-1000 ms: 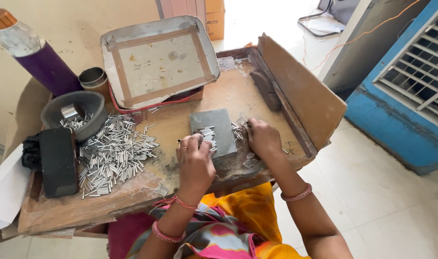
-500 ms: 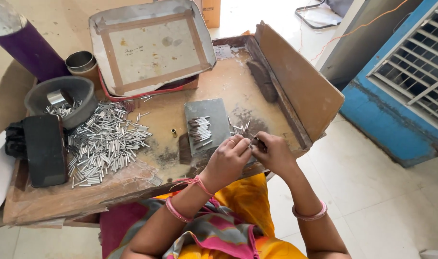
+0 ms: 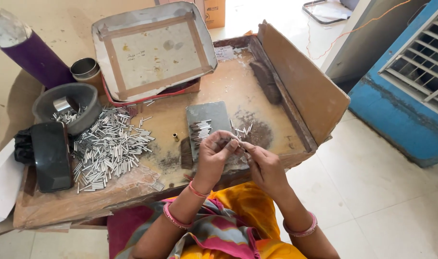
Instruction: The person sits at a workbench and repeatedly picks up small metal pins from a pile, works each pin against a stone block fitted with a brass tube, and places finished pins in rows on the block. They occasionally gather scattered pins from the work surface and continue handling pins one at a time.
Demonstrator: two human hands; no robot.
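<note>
**Small metal tube held between both hands above the grey slab**

The left hand (image 3: 218, 152) and the right hand (image 3: 263, 163) are brought together over the near edge of the wooden work board (image 3: 238, 91). The fingertips of both hands are pinched narrowly on a thin metal tube (image 3: 238, 140), which is held between them; its exact grip is too small to be made out. Just beyond the hands, a grey rectangular slab (image 3: 209, 115) is seen lying flat on the board, with a short row of tubes (image 3: 200, 130) laid on it. A few loose tubes (image 3: 243, 129) are noted just right of the slab. A large heap of silver tubes (image 3: 108, 146) is spread well to the left, beside a dark bowl (image 3: 65, 103) and a black case (image 3: 51, 156). A taped metal tray (image 3: 154, 48) is propped at the far side, near a tin cup (image 3: 84, 69) and a purple bottle (image 3: 29, 52).
</note>
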